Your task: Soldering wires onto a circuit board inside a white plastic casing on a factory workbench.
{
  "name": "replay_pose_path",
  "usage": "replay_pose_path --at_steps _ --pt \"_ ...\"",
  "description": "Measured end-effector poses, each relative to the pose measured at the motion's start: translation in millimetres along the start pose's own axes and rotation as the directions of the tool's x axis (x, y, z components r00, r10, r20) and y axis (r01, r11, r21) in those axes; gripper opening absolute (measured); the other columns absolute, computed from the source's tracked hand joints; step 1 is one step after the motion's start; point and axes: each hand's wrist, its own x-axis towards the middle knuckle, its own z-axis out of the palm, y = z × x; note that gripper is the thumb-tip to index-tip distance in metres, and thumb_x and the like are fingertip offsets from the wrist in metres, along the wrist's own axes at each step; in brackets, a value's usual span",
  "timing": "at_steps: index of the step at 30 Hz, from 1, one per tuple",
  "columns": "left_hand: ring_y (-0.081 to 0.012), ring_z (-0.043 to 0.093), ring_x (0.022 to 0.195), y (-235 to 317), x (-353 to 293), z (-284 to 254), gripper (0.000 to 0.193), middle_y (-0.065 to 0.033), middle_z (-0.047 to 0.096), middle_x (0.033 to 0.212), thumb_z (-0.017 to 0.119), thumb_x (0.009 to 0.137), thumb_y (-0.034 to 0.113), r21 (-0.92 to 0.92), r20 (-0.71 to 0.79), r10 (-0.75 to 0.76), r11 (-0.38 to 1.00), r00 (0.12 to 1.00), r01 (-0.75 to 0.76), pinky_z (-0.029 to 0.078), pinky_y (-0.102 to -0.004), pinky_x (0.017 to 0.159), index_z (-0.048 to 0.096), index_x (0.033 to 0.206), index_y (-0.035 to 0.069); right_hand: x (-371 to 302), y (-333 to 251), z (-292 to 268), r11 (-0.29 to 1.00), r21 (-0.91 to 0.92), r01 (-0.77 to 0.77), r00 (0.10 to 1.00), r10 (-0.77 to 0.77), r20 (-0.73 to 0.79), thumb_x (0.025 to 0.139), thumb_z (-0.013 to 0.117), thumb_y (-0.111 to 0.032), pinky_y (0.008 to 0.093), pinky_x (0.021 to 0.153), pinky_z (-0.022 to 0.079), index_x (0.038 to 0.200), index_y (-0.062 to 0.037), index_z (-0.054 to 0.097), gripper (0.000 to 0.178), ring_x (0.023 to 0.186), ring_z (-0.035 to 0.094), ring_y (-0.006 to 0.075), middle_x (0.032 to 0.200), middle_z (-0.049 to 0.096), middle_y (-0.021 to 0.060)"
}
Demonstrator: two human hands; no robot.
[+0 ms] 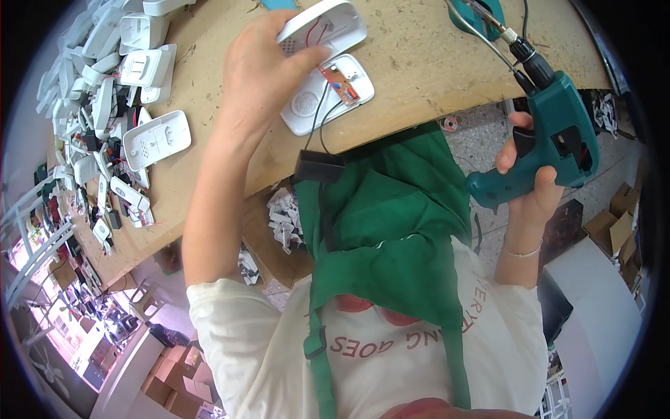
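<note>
Left hand [262, 66] fingers pinch white casing half [322, 28], lifted clear of circuit board [340, 85] | right hand [534, 185] fingers wrapped round teal electric screwdriver [558, 136], bit raised off workbench [419, 77].

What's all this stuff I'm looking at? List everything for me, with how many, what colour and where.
white plastic cover: one, white, top centre of the bench, in the left hand
open casing half: one, white, on the bench just below the cover, joined to it by red and black wires
circuit board: one, orange, lying in the open casing half
electric screwdriver: one, teal with a black chuck, at the right, in the right hand
heap of casings: many, white, along the left of the bench
workbench: one, tan, across the top
cardboard boxes: several, brown, on the floor at far right
apron: one, green, over a white shirt
left hand: gripping the cover
right hand: gripping the screwdriver's handle
</note>
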Motion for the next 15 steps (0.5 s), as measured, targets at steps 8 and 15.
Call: replay_pose_path --at_steps 8,15 --pt "-0.0371 0.053 0.104 19 -24 -3 0.061 -0.022 0.054 0.116 0.079 0.072 0.018 0.374 -0.307 0.547 0.822 0.779 -0.429 0.044 -0.0437 0.09 0.051 0.121 -0.007 3 1 4 0.979 0.205 -0.002 0.995 -0.018 0.096 0.084 0.073 -0.038 0.0329 0.078 0.056 0.135 0.0058 0.04 0.075 0.093 0.065 0.024 0.123 0.057 0.0235" --pt "-0.0402 0.056 0.104 73 -106 54 0.086 -0.0232 0.052 0.119 0.087 0.065 0.022 -0.195 0.062 0.613 0.782 0.788 -0.592 0.047 -0.0433 0.088 0.041 0.132 -0.006 -9 11 71 0.986 0.014 0.166 0.982 -0.167 0.093 0.078 0.08 -0.012 0.0257 0.081 0.052 0.122 -0.0003 0.054 0.052 0.1 0.06 0.0105 0.112 0.064 0.0068"
